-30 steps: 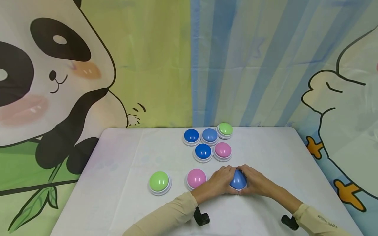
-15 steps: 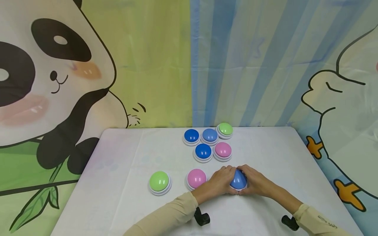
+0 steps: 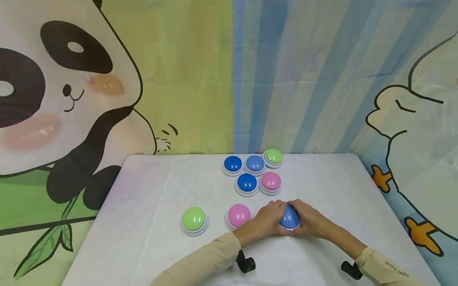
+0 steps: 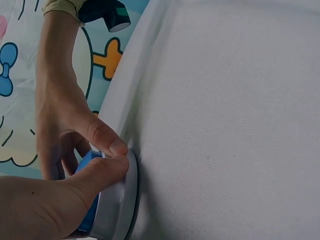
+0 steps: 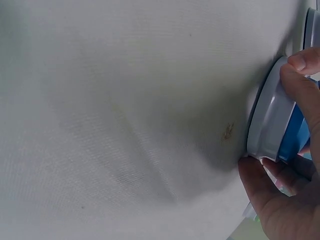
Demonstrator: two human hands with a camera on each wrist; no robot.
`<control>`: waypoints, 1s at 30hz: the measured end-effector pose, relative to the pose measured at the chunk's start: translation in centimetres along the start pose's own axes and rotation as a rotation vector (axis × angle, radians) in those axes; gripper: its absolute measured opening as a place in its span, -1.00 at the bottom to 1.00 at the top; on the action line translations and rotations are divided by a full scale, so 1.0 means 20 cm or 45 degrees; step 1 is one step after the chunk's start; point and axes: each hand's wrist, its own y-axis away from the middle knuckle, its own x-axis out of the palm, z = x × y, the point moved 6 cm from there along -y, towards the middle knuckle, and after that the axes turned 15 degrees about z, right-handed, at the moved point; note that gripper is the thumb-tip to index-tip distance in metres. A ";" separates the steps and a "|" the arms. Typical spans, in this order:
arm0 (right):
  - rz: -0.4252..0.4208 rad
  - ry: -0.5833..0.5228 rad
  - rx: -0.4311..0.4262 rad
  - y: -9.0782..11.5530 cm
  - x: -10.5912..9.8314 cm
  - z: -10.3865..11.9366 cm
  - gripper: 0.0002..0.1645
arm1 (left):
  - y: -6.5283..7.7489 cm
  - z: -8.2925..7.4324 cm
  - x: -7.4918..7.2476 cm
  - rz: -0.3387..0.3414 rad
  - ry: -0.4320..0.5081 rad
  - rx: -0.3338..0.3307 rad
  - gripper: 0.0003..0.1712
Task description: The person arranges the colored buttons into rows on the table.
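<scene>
White tabletop (image 3: 322, 178), cartoon backdrop (image 3: 193, 79) behind. Left hand (image 3: 266, 219) and right hand (image 3: 316, 221) grip the blue button (image 3: 290, 217) between them, thumbs meeting at its near side, right of a pink button (image 3: 239, 215). No visible shift since a second ago; judged a steadying pause.

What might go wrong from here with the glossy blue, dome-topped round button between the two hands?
The left hand and right hand grip the blue, dome-topped round button together, so uneven pulls might make it slip. In the head view, the left hand partly covers the pink, dome-topped round button, so a leftward move could perhaps bump it.
</scene>
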 end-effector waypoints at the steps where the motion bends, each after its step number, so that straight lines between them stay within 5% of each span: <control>1: 0.000 0.001 0.002 0.00 0.00 0.00 0.02 | 0.00 0.00 0.00 0.000 0.000 -0.003 -0.01; 13: 0.076 0.142 0.145 0.03 -0.06 0.06 0.22 | 0.02 0.01 -0.03 -0.050 -0.054 -0.022 0.13; 18: -0.013 0.272 0.204 0.01 -0.19 0.15 0.29 | 0.09 0.12 -0.17 -0.087 0.048 -0.037 0.16; 23: -0.013 0.220 0.232 -0.06 -0.27 0.16 0.23 | 0.10 0.26 -0.30 -0.106 0.185 -0.095 0.04; 30: 0.016 0.136 0.226 -0.16 -0.28 0.14 0.18 | 0.10 0.36 -0.32 -0.098 0.257 -0.116 0.01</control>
